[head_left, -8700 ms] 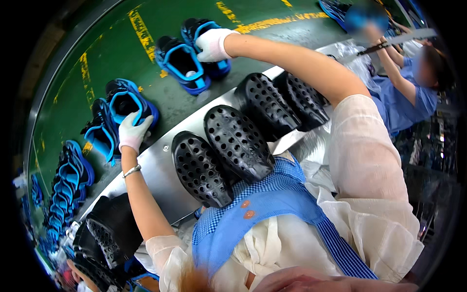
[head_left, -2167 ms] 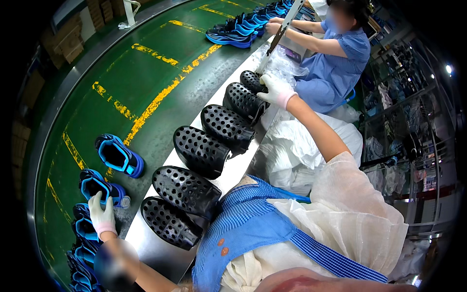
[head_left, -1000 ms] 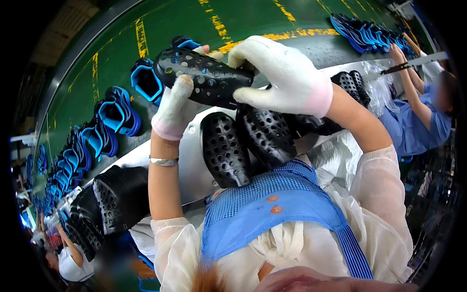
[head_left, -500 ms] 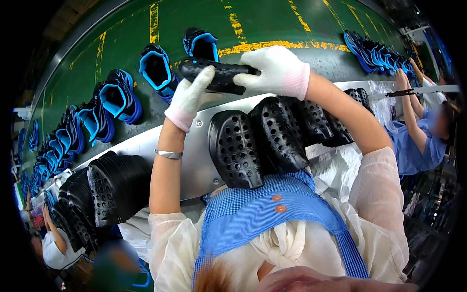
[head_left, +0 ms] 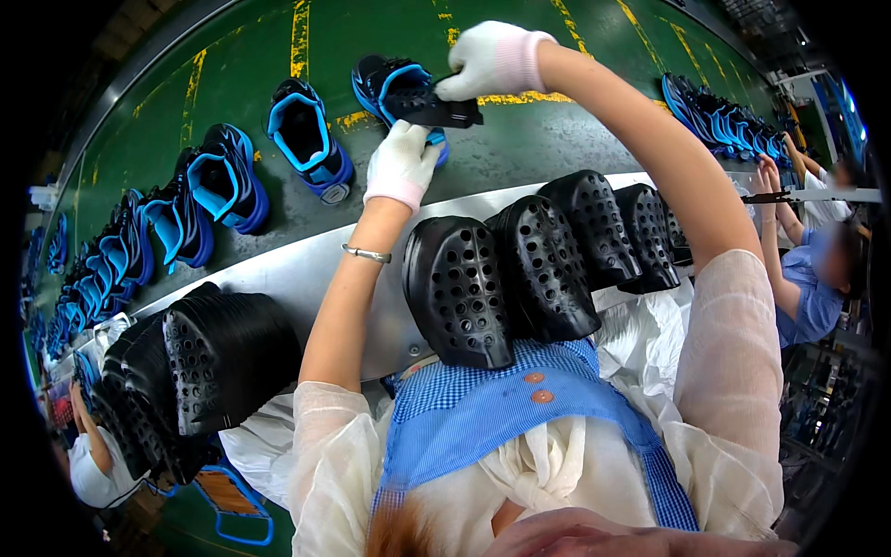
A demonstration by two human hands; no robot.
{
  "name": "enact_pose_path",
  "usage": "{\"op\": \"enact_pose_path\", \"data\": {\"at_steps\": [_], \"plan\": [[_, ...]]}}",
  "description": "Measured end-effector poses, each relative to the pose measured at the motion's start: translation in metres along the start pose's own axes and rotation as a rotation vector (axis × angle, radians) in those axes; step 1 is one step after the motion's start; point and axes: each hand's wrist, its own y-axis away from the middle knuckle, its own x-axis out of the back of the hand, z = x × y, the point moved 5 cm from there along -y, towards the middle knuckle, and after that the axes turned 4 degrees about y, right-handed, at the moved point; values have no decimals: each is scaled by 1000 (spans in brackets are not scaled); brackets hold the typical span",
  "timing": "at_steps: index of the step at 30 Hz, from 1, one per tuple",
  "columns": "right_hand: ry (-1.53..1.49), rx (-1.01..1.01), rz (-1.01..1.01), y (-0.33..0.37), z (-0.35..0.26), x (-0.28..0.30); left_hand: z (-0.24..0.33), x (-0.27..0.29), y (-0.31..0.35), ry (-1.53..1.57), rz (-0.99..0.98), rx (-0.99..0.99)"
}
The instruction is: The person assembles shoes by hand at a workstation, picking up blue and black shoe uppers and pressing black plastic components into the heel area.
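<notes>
A black and blue sports shoe (head_left: 371,76) lies on the green surface ahead of me, its opening toward me. My right hand (head_left: 492,63), in a white glove, grips a black perforated plastic shoe insert (head_left: 434,108) by its far right side. The insert's front part sits in the shoe's opening, and its rear end sticks out to the right. My left hand (head_left: 403,165), also gloved, is closed at the shoe's heel, just below the insert; its fingertips are partly hidden. Another sports shoe (head_left: 336,165) stands just left of it.
Stacks of black perforated inserts (head_left: 459,288) stand close against my apron, with another stack (head_left: 232,357) to the left. A metal ledge (head_left: 357,311) runs between me and the green surface (head_left: 232,56). Rows of shoes (head_left: 125,246) extend left and right. Co-workers (head_left: 807,269) sit at both sides.
Both hands have moved away from me toward the shoe. The insert has gone from being held in both hands to partly inside the shoe's opening. My left hand has shifted to the shoe's heel.
</notes>
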Motion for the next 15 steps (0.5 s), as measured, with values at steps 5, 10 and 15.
{"op": "enact_pose_path", "data": {"at_steps": [5,10,15], "plan": [[51,-28,11,-23,-25,-6,-5,-1,-1,19,-4,13],[-47,-168,-74,-41,-34,-44,-21,-12,-2,0,-109,45],[-40,-107,175,-64,-46,-72,-20,-19,-24,-18,-510,384]]}}
